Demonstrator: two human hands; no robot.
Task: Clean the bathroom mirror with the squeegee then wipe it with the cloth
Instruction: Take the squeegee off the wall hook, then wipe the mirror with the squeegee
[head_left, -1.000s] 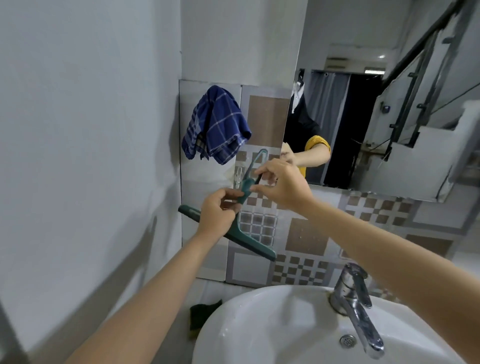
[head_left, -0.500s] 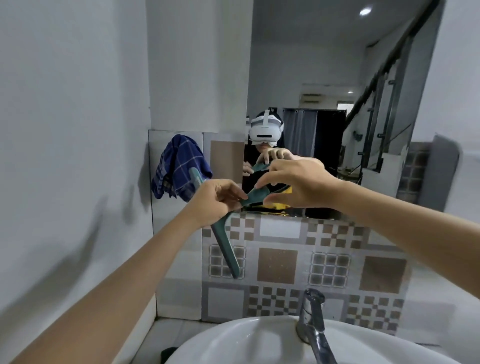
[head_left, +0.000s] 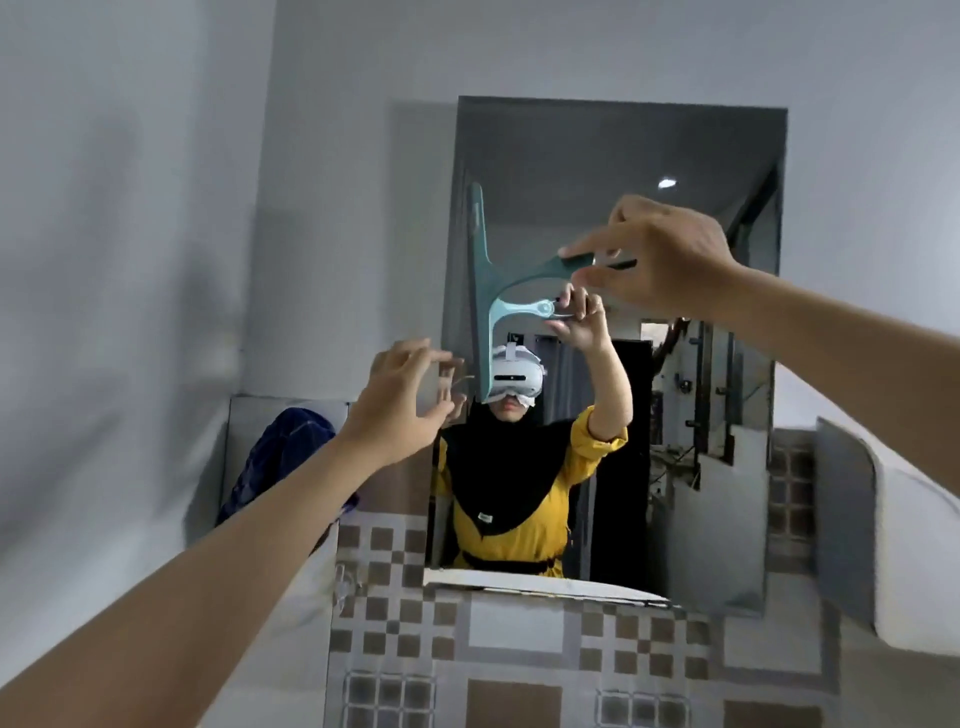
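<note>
Squeegee (head_left: 480, 291): blade upright against mirror (head_left: 675, 415) for first pass. Right hand (head_left: 660, 254) pinching handle. Left hand (head_left: 400, 395) spread, empty.

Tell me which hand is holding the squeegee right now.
The right hand, pinching the teal squeegee by its handle against the mirror. The left hand is open and empty, lower left.

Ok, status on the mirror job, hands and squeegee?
Right hand holds the squeegee by its handle, blade upright at the mirror's left edge. Left hand open, off it. Cloth hanging at left, untouched.
</note>
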